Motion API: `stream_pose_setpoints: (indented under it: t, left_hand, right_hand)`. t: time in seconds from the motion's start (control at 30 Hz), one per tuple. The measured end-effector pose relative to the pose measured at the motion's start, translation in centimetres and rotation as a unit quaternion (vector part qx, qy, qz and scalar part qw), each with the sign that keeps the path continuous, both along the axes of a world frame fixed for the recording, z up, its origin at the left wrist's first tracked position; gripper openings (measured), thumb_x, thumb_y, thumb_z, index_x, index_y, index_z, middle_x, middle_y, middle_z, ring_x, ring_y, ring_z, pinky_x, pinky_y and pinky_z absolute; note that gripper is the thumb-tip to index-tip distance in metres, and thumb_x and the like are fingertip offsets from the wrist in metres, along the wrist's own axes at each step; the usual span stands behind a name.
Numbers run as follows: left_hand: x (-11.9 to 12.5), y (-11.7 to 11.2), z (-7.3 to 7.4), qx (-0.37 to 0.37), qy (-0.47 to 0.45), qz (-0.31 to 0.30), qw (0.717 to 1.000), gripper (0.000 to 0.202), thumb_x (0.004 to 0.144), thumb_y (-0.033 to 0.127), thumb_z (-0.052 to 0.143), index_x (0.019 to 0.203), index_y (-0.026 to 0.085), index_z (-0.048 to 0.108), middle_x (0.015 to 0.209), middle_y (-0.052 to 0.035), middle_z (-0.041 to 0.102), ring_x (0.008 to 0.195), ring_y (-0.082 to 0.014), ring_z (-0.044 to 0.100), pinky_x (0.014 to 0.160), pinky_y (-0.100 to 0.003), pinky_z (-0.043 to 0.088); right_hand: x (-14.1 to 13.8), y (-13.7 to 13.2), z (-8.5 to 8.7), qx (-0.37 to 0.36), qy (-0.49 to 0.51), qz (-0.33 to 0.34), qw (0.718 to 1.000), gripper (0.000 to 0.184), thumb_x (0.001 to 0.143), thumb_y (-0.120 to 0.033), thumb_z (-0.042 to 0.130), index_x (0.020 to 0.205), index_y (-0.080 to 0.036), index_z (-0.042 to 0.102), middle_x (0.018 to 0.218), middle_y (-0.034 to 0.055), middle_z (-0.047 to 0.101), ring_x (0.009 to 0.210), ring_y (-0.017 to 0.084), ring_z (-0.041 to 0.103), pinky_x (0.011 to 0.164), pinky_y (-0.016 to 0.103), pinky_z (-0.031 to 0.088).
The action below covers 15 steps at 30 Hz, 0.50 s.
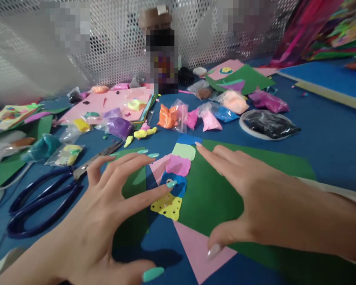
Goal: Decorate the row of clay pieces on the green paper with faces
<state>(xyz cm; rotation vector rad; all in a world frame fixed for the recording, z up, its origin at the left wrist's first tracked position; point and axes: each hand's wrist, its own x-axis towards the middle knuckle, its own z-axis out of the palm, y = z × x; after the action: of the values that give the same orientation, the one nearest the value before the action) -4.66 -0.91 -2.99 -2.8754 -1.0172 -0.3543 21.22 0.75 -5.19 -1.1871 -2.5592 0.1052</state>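
Observation:
My left hand [106, 206] is spread with fingers apart, its index fingertip over a blue patch [180, 188] in a column of flattened coloured pieces. Above that patch lie a pink piece [178, 165] and a pale green piece [184, 151]; below it is a yellow piece [167, 206] with black dots. The column runs along the left edge of a green sheet [213, 198]. Over this sheet my right hand [246, 190] is open, index fingertip beside the pale green piece, thumb above a pink sheet [195, 249]. Neither hand holds anything.
Blue-handled scissors [44, 206] lie left of my left hand. Behind the sheets are bags of modelling clay, among them orange [167, 116], purple [118, 126] and blue [225, 114]. A round white lid [243, 122] carries a black bag [268, 123]. A perforated metal panel [112, 51] stands behind.

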Motion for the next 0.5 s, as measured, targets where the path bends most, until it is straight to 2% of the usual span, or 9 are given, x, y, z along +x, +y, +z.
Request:
stream_pose_setpoints:
  t: [0.07, 0.23, 0.3, 0.4, 0.47, 0.5]
  left_hand:
    - [0.1, 0.0, -0.4, 0.000, -0.018, 0.003, 1.000, 0.074, 0.055, 0.058, 0.058, 0.122, 0.028, 0.049, 0.134, -0.0073, 0.030, 0.118, -0.0358, 0.033, 0.097, -0.053, 0.016]
    - [0.4, 0.2, -1.4, 0.015, -0.046, 0.021, 0.999, 0.068, 0.059, 0.067, 0.052, 0.116, 0.030, 0.054, 0.135, -0.0024, 0.030, 0.114, -0.0321, 0.035, 0.095, -0.052, 0.020]
    - [0.5, 0.2, -1.5, 0.017, -0.042, 0.038, 0.998, 0.069, 0.059, 0.071, 0.048, 0.113, 0.028, 0.057, 0.135, -0.0013, 0.030, 0.115, -0.0326, 0.034, 0.095, -0.051, 0.022]
    - [0.8, 0.2, -1.5, 0.005, -0.044, 0.048, 0.998, 0.070, 0.058, 0.071, 0.049, 0.109, 0.025, 0.061, 0.135, -0.0031, 0.030, 0.117, -0.0343, 0.035, 0.095, -0.050, 0.026]
    - [0.9, 0.1, -1.5, 0.005, -0.049, 0.042, 0.998, 0.068, 0.057, 0.070, 0.051, 0.108, 0.026, 0.062, 0.134, -0.0044, 0.032, 0.117, -0.0353, 0.036, 0.095, -0.052, 0.025]
    - [0.9, 0.1, -1.4, 0.004, -0.050, 0.041, 0.998, 0.067, 0.057, 0.068, 0.052, 0.108, 0.027, 0.061, 0.133, -0.0044, 0.033, 0.117, -0.0356, 0.036, 0.096, -0.053, 0.025]
  right_hand:
    - [0.2, 0.3, -0.4, -0.002, -0.002, -0.005, 1.000, 0.121, 0.050, -0.082, 0.052, 0.137, -0.002, 0.029, 0.128, 0.0233, 0.046, 0.113, 0.045, 0.045, 0.075, 0.053, 0.051]
    - [0.7, 0.8, -1.3, 0.019, -0.009, -0.005, 1.000, 0.120, 0.051, -0.086, 0.044, 0.140, -0.008, 0.026, 0.133, 0.0205, 0.041, 0.110, 0.049, 0.044, 0.073, 0.058, 0.049]
    - [0.8, 0.7, -1.4, 0.028, -0.016, -0.020, 0.999, 0.120, 0.047, -0.089, 0.040, 0.140, -0.014, 0.028, 0.131, 0.0179, 0.044, 0.103, 0.049, 0.049, 0.066, 0.059, 0.048]
    - [0.6, 0.4, -1.1, -0.003, -0.035, -0.057, 0.998, 0.119, 0.042, -0.090, 0.041, 0.140, -0.023, 0.028, 0.121, 0.0153, 0.052, 0.095, 0.048, 0.053, 0.058, 0.060, 0.046]
    - [0.5, 0.3, -0.8, -0.037, -0.035, -0.083, 0.995, 0.120, 0.040, -0.088, 0.048, 0.140, -0.026, 0.026, 0.117, 0.0148, 0.052, 0.098, 0.049, 0.050, 0.065, 0.063, 0.043]
    - [0.6, 0.3, -0.7, -0.063, 0.006, -0.089, 0.994, 0.119, 0.037, -0.085, 0.054, 0.139, -0.027, 0.030, 0.116, 0.0142, 0.052, 0.102, 0.050, 0.047, 0.071, 0.065, 0.041]
